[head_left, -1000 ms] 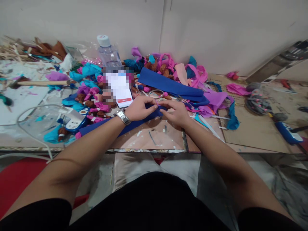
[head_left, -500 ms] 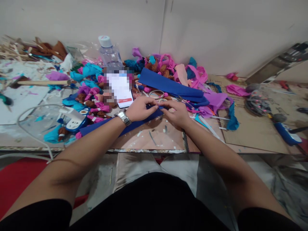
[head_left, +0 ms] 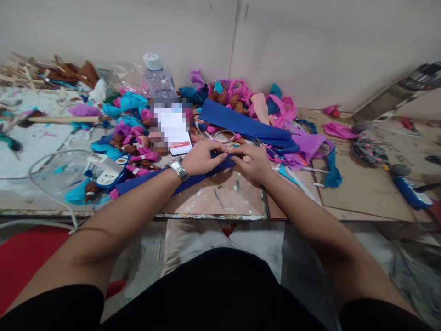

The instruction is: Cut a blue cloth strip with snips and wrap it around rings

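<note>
My left hand (head_left: 206, 157), with a metal watch on the wrist, is closed with thumb and forefinger on the end of a long blue strip (head_left: 193, 182). Whether the strip is cloth or crepe paper I cannot tell. Fingertip to fingertip with it, my right hand (head_left: 254, 162) pinches the same end. The strip runs left beneath my left wrist along the table. Just beyond the hands lie a roll of tape (head_left: 224, 136) and a wide folded blue piece (head_left: 241, 122). The pinched bit itself is mostly hidden by the fingers.
A phone (head_left: 175, 131) and a clear bottle (head_left: 159, 80) stand amid heaped pink, brown and turquoise scraps (head_left: 129, 138). To the left are a hammer (head_left: 65, 119) and a blue-white device (head_left: 115, 174) with a cable. Cardboard (head_left: 358, 193) covers the right side, near a grey pincushion-like bundle (head_left: 368, 149).
Both hands stay together on the strip's end, with only slight finger movement. The view has shifted very slightly.
</note>
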The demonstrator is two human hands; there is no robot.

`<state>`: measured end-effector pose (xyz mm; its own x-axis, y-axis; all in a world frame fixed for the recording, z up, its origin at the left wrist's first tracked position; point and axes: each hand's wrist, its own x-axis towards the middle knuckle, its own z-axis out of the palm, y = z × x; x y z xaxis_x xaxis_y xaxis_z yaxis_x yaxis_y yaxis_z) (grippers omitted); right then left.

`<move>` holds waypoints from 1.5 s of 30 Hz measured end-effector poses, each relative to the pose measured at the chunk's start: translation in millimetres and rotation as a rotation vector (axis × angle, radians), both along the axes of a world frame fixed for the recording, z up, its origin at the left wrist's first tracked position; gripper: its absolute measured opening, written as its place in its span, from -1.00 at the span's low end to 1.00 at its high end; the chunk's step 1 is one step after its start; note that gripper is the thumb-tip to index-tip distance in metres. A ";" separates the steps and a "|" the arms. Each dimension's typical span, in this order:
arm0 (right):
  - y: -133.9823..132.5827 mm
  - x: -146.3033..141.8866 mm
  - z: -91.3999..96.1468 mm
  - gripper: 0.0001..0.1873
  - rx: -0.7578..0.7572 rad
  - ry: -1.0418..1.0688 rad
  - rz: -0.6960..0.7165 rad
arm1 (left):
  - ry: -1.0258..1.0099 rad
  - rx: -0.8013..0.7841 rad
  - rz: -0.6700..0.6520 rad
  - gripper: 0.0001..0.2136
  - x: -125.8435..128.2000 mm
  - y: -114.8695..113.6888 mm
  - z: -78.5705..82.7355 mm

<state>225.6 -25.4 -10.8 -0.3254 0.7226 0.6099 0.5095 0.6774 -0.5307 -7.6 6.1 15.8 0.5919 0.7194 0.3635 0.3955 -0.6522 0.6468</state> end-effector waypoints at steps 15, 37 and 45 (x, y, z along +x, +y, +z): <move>-0.4 -1.8 3.5 -0.90 0.056 0.037 0.023 | -0.020 -0.003 -0.002 -0.71 1.1 -1.3 -1.1; 0.2 -3.3 3.3 -0.88 0.008 0.092 0.013 | -0.022 -0.020 0.000 -0.72 2.3 -2.6 -1.3; 1.5 -2.0 1.3 -0.87 0.022 0.091 -0.001 | -0.027 -0.025 0.012 -0.72 2.9 -3.6 -2.0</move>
